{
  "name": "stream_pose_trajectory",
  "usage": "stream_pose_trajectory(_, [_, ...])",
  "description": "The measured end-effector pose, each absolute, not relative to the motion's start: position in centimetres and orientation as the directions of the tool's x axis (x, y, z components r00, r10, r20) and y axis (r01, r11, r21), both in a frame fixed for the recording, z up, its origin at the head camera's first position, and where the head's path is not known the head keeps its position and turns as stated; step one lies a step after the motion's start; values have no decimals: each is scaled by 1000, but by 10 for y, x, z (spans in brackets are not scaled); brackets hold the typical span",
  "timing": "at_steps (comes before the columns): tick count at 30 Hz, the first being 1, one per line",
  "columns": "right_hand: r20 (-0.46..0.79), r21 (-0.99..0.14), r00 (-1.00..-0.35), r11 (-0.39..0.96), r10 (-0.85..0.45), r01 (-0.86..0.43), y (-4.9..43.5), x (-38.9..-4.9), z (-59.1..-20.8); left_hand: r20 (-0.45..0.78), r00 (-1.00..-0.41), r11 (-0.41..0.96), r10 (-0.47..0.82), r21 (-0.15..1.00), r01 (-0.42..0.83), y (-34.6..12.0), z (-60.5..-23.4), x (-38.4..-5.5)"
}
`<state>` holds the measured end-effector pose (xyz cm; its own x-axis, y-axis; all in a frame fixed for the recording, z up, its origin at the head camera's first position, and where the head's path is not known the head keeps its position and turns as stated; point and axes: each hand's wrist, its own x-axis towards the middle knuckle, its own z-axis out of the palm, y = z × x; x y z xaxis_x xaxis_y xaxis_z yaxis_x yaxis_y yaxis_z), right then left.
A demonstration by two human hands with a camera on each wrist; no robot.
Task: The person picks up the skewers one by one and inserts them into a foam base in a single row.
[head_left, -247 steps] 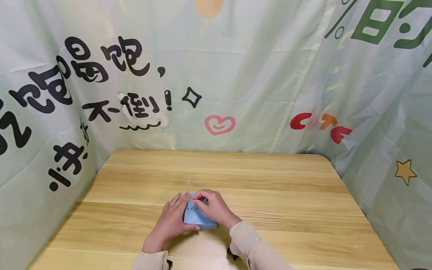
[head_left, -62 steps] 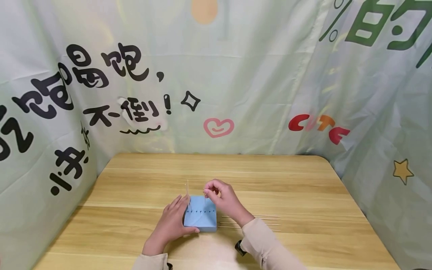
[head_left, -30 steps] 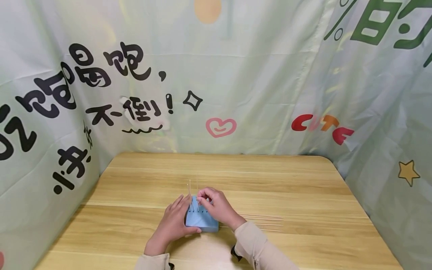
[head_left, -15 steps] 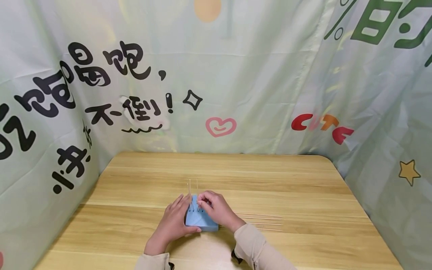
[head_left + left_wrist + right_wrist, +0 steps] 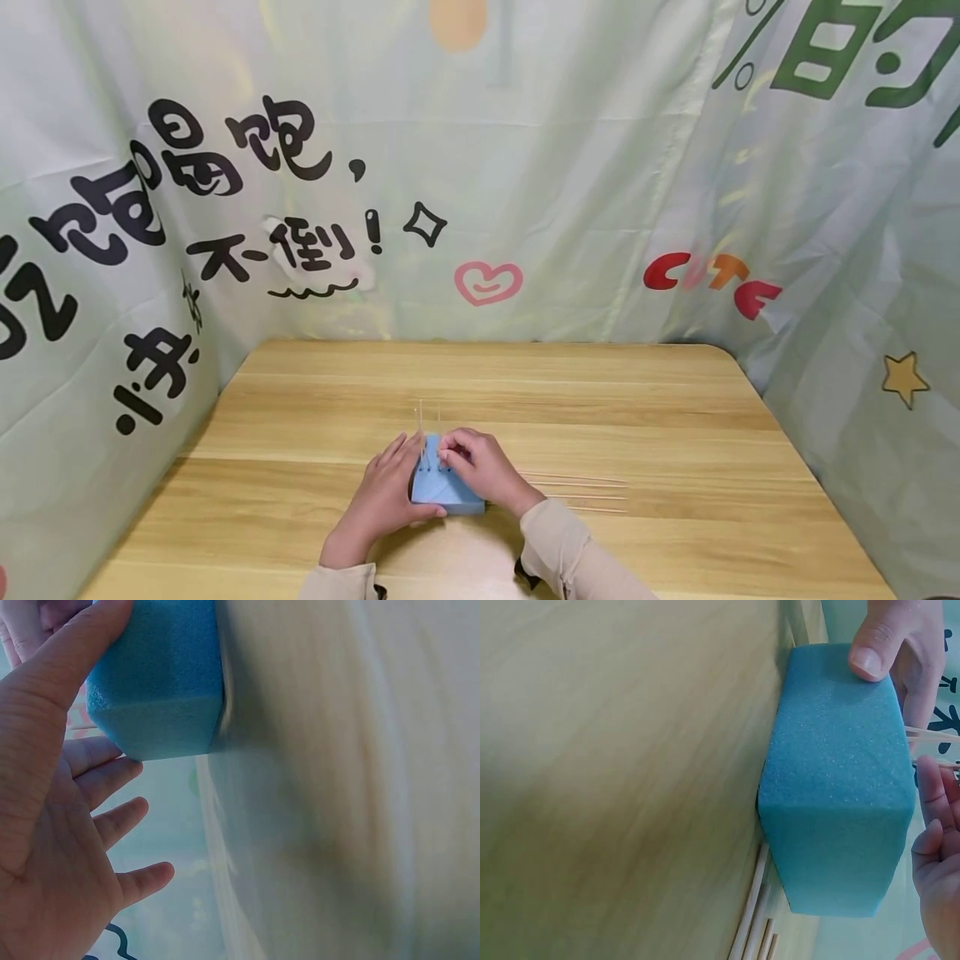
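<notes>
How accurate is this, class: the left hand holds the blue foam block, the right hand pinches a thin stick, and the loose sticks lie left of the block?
Not quite: the loose sticks lie right of the blue foam block, as the head view shows. The rest stands: the left hand holds the block and the right hand pinches a thin stick.

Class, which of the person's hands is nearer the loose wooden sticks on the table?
Right. The right hand reaches over the blue foam block from the side of the loose wooden sticks; the left hand holds the block's opposite side.
</notes>
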<state>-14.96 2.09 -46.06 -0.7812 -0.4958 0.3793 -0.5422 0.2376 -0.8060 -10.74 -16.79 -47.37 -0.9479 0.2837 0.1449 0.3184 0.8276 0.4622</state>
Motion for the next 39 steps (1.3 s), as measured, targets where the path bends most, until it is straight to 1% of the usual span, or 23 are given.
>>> stream_pose_trajectory(6, [314,-853,-818,235,-482,-465,23,-148,-454,152,-948,829,281,460,319,-167,-474,-107])
stream_pose_trajectory(12, [317,-841,-819,257,-478,-476,31,-133,-423,160,-947,830,279,456,322,-167,-473,-106])
stream_pose_trajectory(14, [329,-834,-819,262,-470,-486,35,-131,-419,161,-947,832,276,454,320,-166,-473,-106])
stream_pose_trajectory(19, [346,-833,-834,268,-429,-483,49,-143,-440,154,-950,838,272,446,313,-166,-473,-107])
stream_pose_trajectory(22, [339,-850,-849,256,-406,-461,62,-151,-453,152,-951,840,271,445,310,-166,-473,-107])
stream_pose_trajectory(26, [311,-874,-869,244,-385,-421,83,-154,-456,151,-951,839,269,447,309,-166,-473,-106])
stream_pose_trajectory(35, [223,-882,-921,337,-318,-330,127,-153,-458,162,-950,839,268,446,313,-167,-474,-104])
stream_pose_trajectory(39, [209,-874,-935,373,-288,-310,139,-151,-459,174,-948,837,268,446,318,-166,-475,-105])
